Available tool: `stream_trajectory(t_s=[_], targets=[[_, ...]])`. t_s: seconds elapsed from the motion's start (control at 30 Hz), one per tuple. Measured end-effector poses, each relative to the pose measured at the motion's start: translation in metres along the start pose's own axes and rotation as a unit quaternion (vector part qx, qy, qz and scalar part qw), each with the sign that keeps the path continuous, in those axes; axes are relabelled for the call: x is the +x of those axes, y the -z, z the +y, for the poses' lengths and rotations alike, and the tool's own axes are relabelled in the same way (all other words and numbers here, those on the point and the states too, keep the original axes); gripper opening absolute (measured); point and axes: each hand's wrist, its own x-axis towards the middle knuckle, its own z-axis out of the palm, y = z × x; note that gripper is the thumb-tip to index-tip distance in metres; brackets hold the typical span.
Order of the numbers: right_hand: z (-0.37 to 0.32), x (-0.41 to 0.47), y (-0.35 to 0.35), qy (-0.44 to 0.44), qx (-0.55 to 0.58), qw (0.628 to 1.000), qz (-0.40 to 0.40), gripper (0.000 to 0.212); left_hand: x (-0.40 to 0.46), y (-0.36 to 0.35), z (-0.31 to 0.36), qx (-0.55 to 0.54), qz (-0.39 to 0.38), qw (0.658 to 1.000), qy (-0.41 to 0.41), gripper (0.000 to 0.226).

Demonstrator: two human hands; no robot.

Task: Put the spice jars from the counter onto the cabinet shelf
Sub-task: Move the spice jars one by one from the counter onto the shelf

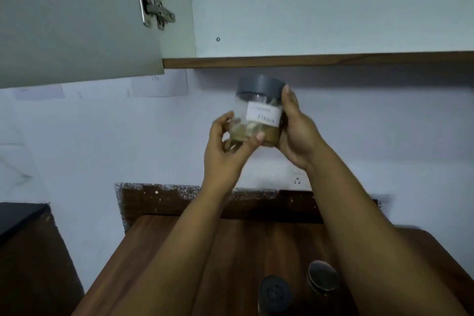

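Two dark-lidded jars (275, 294) (323, 274): standing on wooden counter (159, 244), awaiting transfer. Clear spice jar (257, 113), grey lid, white label: held upright in the air just below cabinet shelf (318, 59). Right hand (295, 131) wrapped round its side; left hand (228, 146) pinching lower wall, blurred. Step: lifting. Next: raise above shelf edge, set inside. Cabinet door (77, 20): open.
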Motion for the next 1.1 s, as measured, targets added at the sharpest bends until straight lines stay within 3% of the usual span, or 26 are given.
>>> stream_trajectory(t_s=[0.13, 0.33, 0.5, 0.63, 0.77, 0.87, 0.97, 1.1], targets=[[-0.058, 0.024, -0.028, 0.081, -0.039, 0.995, -0.051, 0.059, 0.042, -0.002, 0.047, 0.037, -0.01, 0.996, -0.08, 0.065], [-0.113, 0.064, -0.055, 0.181, -0.221, 0.958, 0.01, 0.062, 0.096, -0.004, 0.077, 0.231, -0.001, 0.953, -0.198, 0.081], [-0.129, 0.093, -0.063, 0.199, -0.286, 0.937, -0.004, 0.055, 0.128, -0.002, 0.087, 0.275, 0.008, 0.945, -0.18, 0.078], [-0.125, 0.119, -0.059, 0.155, -0.351, 0.924, -0.009, 0.053, 0.152, 0.008, 0.074, 0.335, 0.0, 0.928, -0.164, 0.08], [-0.114, 0.14, -0.061, 0.156, -0.474, 0.867, 0.0, 0.046, 0.159, 0.018, 0.052, 0.46, 0.051, 0.861, -0.213, 0.067], [-0.11, 0.153, -0.071, 0.15, -0.504, 0.85, 0.004, 0.047, 0.158, 0.025, 0.03, 0.51, 0.119, 0.807, -0.273, 0.064], [-0.105, 0.172, -0.075, 0.116, -0.515, 0.849, -0.008, 0.049, 0.162, 0.043, 0.011, 0.544, 0.126, 0.745, -0.365, 0.045], [-0.097, 0.203, -0.088, 0.075, -0.51, 0.857, -0.019, 0.05, 0.173, 0.055, 0.004, 0.55, 0.117, 0.729, -0.389, 0.042]])
